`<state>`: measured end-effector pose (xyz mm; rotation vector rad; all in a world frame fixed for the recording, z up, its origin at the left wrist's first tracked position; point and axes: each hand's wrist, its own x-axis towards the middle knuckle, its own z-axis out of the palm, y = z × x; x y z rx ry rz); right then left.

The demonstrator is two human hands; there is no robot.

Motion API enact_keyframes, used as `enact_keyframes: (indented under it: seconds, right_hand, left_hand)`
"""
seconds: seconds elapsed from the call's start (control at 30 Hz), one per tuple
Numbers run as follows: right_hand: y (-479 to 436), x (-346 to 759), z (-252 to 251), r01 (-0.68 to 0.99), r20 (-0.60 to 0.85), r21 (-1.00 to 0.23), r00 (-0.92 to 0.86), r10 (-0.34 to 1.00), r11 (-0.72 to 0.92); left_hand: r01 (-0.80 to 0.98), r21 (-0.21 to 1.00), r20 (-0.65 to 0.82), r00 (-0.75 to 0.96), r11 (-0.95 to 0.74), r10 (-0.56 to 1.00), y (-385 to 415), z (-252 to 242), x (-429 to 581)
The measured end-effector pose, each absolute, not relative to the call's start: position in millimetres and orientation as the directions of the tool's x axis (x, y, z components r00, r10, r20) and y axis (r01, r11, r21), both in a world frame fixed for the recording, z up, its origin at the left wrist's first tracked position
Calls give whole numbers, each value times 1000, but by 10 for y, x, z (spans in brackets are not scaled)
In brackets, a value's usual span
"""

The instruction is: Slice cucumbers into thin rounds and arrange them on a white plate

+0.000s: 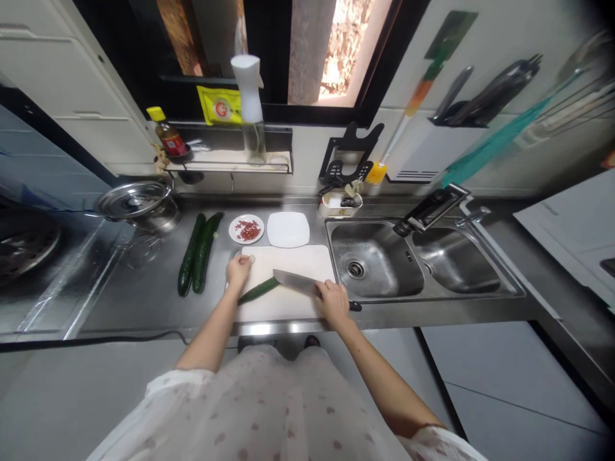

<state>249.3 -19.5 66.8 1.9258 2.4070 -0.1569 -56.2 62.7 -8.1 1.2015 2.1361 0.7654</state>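
My right hand (334,302) is closed round the handle of a cleaver (294,280), whose blade reaches left over the white cutting board (288,314). The blade tip is near the end of a cucumber (259,290) lying slantwise on the board, its lower end close to my left wrist. At the board's upper left, my left hand (239,271) pinches a small pale cucumber end (251,258) in its fingertips. Two whole cucumbers (196,253) rest side by side on the steel counter to the left. A black knife handle (354,306) sticks out past the board's right edge.
Behind the board stand a small plate of chopped red bits (248,229) and a white square plate (288,229). To the right is a double sink (377,259) with a black faucet (432,208). A lidded steel pot (144,205) sits at the back left.
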Motion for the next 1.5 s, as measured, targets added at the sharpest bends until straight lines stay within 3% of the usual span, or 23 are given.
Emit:
enact_keyframes:
  seconds: [0.4, 0.63, 0.97, 1.23, 1.5]
  right_hand:
    - [-173, 2547, 581, 978, -103, -97, -193, 976, 183]
    - [-155, 2522, 631, 977, -99, -94, -198, 975, 189]
    - [-150, 2512, 647, 976, -115, -107, -202, 973, 190]
    - [-136, 2482, 691, 976, -129, -109, -204, 971, 190]
    - [-117, 2446, 671, 970, -96, -170, -192, 977, 175]
  left_hand:
    - [716, 572, -56, -452, 400, 890, 904, -67, -642]
    - [738, 553, -45, -436, 386, 899, 907, -51, -634]
    - [839, 435, -46, -342, 327, 939, 889, -16, -639]
    - [781, 542, -21, -355, 309, 935, 726, 61, -538]
    - [780, 606, 3, -201, 158, 980, 223, 126, -334]
